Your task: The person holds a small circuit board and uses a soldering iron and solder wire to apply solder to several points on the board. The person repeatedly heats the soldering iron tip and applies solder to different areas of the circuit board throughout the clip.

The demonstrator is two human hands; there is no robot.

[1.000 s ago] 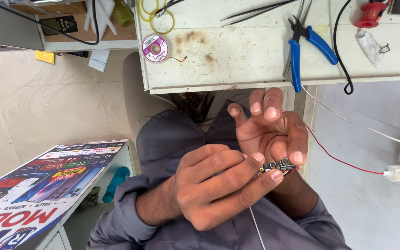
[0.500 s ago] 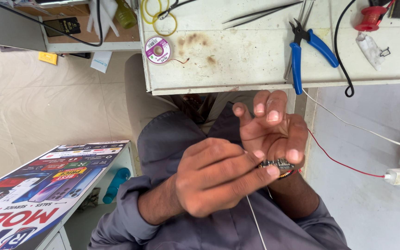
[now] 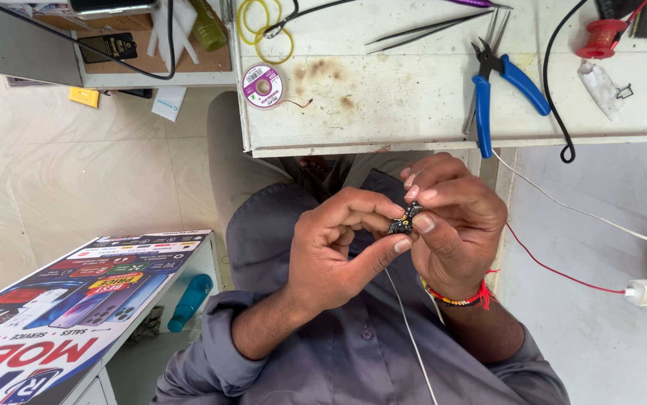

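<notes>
Hands are meeting over the lap, below the tabletop (image 3: pixel 413 112) edge. Left hand (image 3: pixel 335 259) is pinching a small dark circuit board (image 3: pixel 402 223) between thumb and forefinger; right hand (image 3: pixel 455 225), just right of the board, is closing its fingertips narrowly on the board's upper edge. White wire (image 3: pixel 410 330) is hanging below the board. Judgement: a steady left pinch, with only the right fingertips working, should suit this step. Blue-handled pliers (image 3: pixel 500 86) are lying on the tabletop, up and right of the board.
</notes>
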